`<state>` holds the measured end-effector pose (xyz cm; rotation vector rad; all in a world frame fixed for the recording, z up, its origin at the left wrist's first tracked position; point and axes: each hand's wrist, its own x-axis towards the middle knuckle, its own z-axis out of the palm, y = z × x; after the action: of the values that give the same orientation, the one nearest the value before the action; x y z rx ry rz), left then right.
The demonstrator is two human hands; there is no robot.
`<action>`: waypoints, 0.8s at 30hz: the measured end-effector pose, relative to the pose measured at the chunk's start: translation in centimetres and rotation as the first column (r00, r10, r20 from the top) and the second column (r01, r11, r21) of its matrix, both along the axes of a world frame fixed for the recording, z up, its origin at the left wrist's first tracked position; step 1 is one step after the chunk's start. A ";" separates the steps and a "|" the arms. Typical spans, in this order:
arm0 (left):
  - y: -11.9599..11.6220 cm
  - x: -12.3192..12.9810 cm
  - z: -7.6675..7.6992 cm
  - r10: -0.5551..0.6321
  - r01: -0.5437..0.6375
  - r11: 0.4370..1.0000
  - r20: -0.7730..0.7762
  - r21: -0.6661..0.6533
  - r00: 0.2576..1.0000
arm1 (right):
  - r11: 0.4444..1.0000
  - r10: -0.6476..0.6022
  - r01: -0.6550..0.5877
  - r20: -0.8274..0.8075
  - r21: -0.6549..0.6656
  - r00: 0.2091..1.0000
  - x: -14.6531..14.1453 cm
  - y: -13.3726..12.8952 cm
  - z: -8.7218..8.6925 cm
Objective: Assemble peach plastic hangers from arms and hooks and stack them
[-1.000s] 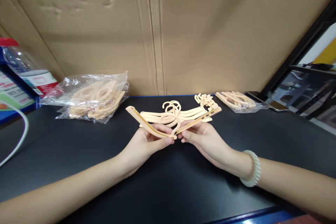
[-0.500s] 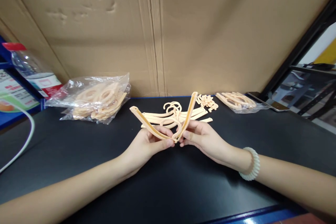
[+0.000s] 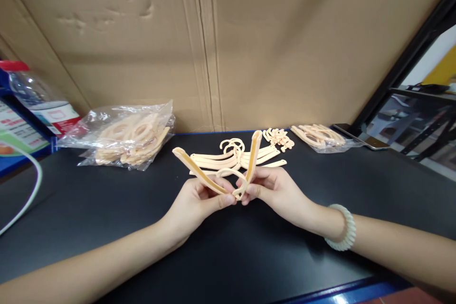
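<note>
A beige plastic folding clothes hanger is held up over the table in a V shape. Its two grooved arms rise left and right from a low joint, where a curved hook sits. My left hand is closed on the left arm near the joint, thumb in front. Thumb and fingers of my right hand pinch the right arm close to the same joint, which the fingertips partly hide. Just behind lie several similar beige hangers in a stack, hooks toward the cardboard.
A pile of small beige hooks lies behind the hangers. Plastic bags of beige parts stand left and right, the right one beside a phone. At far left are a bottle and white cable. Cardboard backs the table.
The hanger's right arm has tilted slightly left and lower, and both hands with the joint sit a little lower. The whole view has shifted slightly. Both hands keep their hold.
</note>
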<state>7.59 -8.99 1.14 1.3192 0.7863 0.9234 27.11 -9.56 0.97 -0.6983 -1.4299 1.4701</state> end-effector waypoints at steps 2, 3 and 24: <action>-0.1 0.0 -0.1 0.020 -0.020 1.000 -0.004 0.001 1.000 | 0.999 -0.018 0.017 0.011 0.028 1.000 -0.1 -0.2 0.0; -0.1 0.1 -0.2 0.031 -0.030 1.000 -0.007 0.005 1.000 | 0.999 -0.025 0.025 0.014 0.038 1.000 -0.1 -0.3 0.0; 0.0 0.4 0.1 0.172 -0.166 0.982 0.060 -0.086 0.983 | 0.983 -0.176 0.175 -0.004 0.061 0.984 0.0 -0.3 0.6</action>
<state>7.96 -8.96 1.28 1.1577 0.8845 1.0543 27.13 -9.82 1.53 -0.7667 -1.3721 1.2844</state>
